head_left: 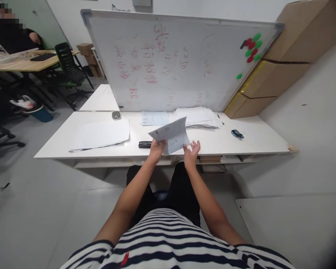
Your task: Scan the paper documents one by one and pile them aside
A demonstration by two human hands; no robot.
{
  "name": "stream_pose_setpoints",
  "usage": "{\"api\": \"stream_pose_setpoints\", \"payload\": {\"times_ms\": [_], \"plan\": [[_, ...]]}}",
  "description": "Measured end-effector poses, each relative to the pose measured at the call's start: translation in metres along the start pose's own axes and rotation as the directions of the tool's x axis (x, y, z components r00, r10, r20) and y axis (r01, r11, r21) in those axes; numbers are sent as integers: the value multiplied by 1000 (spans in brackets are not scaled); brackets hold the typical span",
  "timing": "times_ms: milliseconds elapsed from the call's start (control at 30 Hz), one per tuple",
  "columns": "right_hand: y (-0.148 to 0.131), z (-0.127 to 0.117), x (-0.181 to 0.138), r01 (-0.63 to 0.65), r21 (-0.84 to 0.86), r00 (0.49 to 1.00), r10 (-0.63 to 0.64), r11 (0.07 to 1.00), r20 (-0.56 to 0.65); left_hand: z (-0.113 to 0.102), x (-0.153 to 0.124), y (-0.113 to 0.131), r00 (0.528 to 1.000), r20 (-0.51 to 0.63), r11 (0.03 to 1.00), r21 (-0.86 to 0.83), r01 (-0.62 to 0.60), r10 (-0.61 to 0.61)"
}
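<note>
A folded, printed sheet of paper [172, 134] is held up above the front edge of the white desk [117, 149]. My left hand [156, 149] is closed on its lower left part, thumb over the paper. At the sheet's lower right corner is my right hand [192, 151], fingers spread, with the thumb at the paper's edge. A long black object [145, 144], perhaps a stapler, lies just left of my left hand, partly hidden by it. Behind the sheet rest a pale bluish printed form [155, 118] and a stack of papers [197, 115].
More white sheets [106, 134] lie on the desk's left, near a small grey item [116, 115]. A dark blue object [237, 133] sits at right. A whiteboard [168, 67] leans behind, beside stacked cardboard boxes [285, 78]. Another person [35, 37] is at a far table.
</note>
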State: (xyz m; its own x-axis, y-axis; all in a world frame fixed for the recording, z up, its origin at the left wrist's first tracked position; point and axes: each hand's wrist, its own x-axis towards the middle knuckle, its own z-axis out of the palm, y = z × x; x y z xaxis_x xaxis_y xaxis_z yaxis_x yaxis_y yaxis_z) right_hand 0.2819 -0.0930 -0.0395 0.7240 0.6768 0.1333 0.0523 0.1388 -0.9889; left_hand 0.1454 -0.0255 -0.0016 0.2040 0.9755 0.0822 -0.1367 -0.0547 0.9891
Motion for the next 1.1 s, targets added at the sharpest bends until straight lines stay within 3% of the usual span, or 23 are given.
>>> {"api": "stream_pose_setpoints", "payload": {"times_ms": [133, 233, 300, 400, 467, 567, 633, 700, 800, 933, 1100], "plan": [[-5, -11, -51, -132, 149, 978, 104, 980, 183, 18, -43, -6, 990, 72, 932, -337, 136, -118], [1, -26, -73, -136, 119, 985, 122, 984, 121, 23, -68, -9, 982, 93, 933, -309, 184, -163], [10, -44, -75, -169, 95, 985, 165, 981, 48, 13, -72, -7, 990, 77, 977, -166, 132, -120], [23, -76, -71, -284, 55, 958, 285, 957, -12, -22, -51, 0, 992, 39, 963, 236, -128, 122], [27, -95, -68, -363, 54, 929, 366, 930, -58, -50, -24, 2, 952, 157, 763, 569, -306, 264], [23, -109, -68, -426, 100, 897, 434, 899, -83, -86, 16, -10, 915, 304, 426, 814, -394, 265], [16, -107, -69, -450, 132, 886, 460, 883, -58, -100, 32, -23, 902, 374, 318, 846, -427, 215], [9, -101, -69, -479, 149, 874, 485, 865, -5, -108, 39, -35, 894, 383, 279, 854, -438, 232], [2, -87, -67, -507, 141, 862, 500, 850, 82, -112, 38, -42, 893, 343, 293, 857, -425, 292], [2, -72, -62, -493, 98, 864, 475, 864, 165, -113, 35, -41, 895, 348, 310, 849, -427, 280], [9, -60, -55, -482, 35, 862, 466, 876, 200, -114, 36, -40, 885, 378, 313, 835, -453, 271]]}}
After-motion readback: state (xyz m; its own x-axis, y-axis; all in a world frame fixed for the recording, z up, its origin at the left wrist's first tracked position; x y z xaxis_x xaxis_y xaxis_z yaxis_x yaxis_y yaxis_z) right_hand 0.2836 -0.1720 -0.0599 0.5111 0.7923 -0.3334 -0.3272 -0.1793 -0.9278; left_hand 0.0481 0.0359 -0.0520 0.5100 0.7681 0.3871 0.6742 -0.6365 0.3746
